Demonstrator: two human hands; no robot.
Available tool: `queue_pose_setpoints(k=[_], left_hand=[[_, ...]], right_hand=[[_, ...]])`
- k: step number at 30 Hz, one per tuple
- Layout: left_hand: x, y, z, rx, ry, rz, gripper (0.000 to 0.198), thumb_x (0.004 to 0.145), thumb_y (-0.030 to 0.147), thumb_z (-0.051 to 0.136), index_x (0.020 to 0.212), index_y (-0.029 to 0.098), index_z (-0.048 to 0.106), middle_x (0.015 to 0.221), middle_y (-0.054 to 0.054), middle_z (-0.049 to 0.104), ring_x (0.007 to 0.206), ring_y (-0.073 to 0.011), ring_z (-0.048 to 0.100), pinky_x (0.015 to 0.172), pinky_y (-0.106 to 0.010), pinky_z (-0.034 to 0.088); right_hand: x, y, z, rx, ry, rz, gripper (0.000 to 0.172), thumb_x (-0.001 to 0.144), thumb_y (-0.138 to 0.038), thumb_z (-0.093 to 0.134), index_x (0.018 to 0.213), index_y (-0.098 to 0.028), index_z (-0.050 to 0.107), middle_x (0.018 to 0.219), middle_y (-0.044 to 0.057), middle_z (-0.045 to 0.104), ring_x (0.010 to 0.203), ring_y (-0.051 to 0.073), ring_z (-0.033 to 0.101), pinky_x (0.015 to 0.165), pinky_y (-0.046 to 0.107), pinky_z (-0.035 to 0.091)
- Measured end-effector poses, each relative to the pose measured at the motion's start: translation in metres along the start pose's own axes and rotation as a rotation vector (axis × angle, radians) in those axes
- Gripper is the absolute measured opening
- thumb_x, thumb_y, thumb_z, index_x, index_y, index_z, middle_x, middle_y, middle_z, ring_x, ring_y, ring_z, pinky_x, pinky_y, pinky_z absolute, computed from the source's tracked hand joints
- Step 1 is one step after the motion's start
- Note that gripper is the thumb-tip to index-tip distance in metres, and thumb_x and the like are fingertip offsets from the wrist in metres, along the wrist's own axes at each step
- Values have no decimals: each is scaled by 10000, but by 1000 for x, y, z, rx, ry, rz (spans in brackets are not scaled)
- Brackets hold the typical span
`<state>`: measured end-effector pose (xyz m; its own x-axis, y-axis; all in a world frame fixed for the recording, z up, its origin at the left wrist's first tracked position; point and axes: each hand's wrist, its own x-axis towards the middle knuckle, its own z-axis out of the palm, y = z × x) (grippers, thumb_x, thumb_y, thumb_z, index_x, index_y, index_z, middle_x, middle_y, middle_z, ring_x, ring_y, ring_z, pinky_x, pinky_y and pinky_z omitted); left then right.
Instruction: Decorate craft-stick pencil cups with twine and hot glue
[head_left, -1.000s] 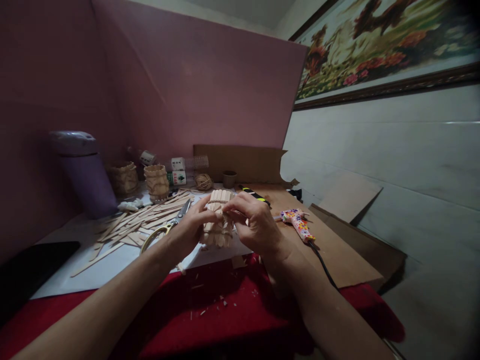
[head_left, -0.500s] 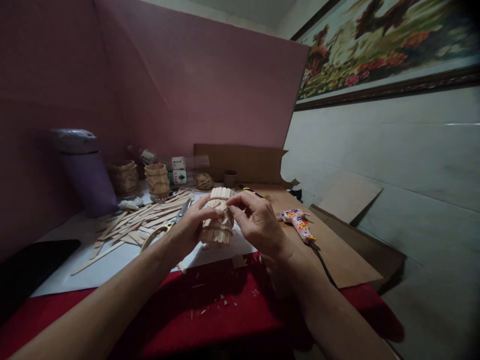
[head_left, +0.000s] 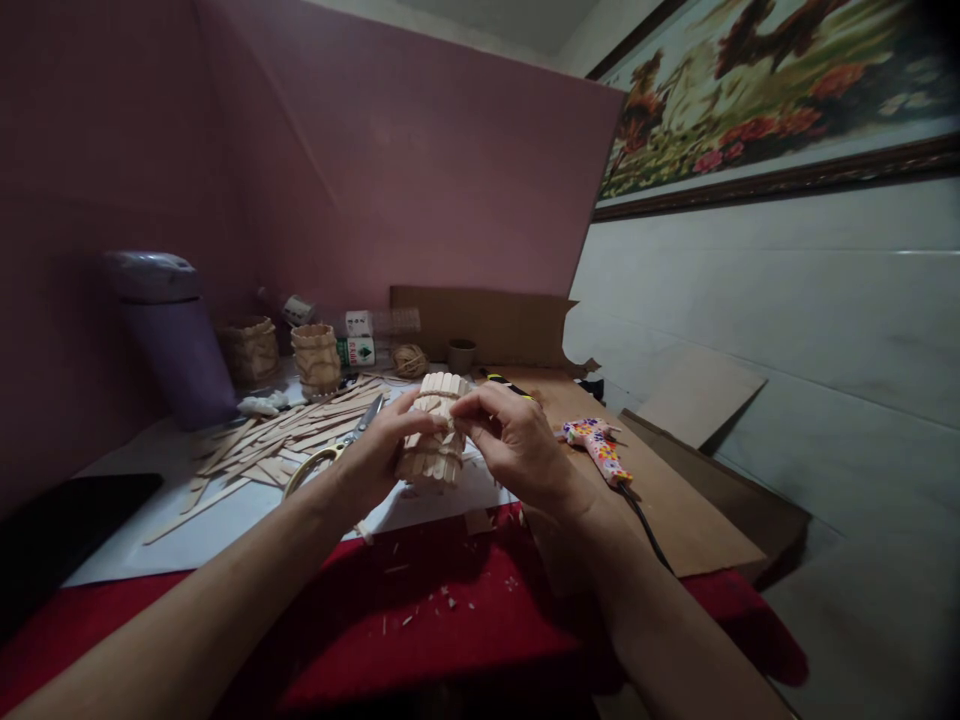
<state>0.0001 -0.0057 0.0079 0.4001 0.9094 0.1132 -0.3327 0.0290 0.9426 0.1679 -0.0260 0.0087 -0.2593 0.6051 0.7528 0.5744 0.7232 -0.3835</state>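
A round holder made of pale wooden sticks (head_left: pixel 439 463), with twine bands near its top and bottom, is tilted between my hands. My left hand (head_left: pixel 386 440) is wrapped round its left side, thumb across the front. The fingertips of my right hand (head_left: pixel 506 435) are pinched together at the holder's upper right side; whatever they grip is too small to make out. Scissors with gold handles (head_left: pixel 313 466) lie partly beneath my left forearm, beside a pile of loose wooden sticks (head_left: pixel 262 445). On the cardboard to the right rests a flower-patterned glue gun (head_left: pixel 598 450).
Two similar stick holders (head_left: pixel 316 360) stand at the back left near a purple bottle (head_left: pixel 178 350). Clear plastic bottles, a twine ball (head_left: pixel 409 361) and a small cup (head_left: pixel 461 354) are behind. A black flat object (head_left: pixel 90 515) lies left; scraps dot the red cloth (head_left: pixel 450 640).
The thumb and fingertips of my right hand have drawn closer together against the holder. The holder has tilted slightly, and the view has shifted a little.
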Motion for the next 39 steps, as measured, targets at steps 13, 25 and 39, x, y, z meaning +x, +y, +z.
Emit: queue_pose_setpoints(k=[13,25,39], left_hand=[[1,-2,-3,28,-43,-31,440,686,170,710,1109,179,589,896,-52,647,680,-162,613,554,-260,519],[0,0,-2,-1,4,-48,431,662,156,693,1080,176,593,863,-41,631,676,-150,595,538,-245,514],[5,-2,-9,18,21,-24,476,655,179,699,1115,188,575,869,-36,642,655,-154,605,542,-263,523]], right_hand=[[0,2,1,-34,21,22,159,814,-33,584,851,-176,643,829,22,664,751,148,578,701,279,424],[3,2,-3,176,-30,262,100,841,-130,575,894,-175,647,832,34,671,776,158,590,718,305,452],[11,11,-18,574,-379,589,137,802,-279,655,833,-195,551,594,-66,537,459,84,483,433,215,394]])
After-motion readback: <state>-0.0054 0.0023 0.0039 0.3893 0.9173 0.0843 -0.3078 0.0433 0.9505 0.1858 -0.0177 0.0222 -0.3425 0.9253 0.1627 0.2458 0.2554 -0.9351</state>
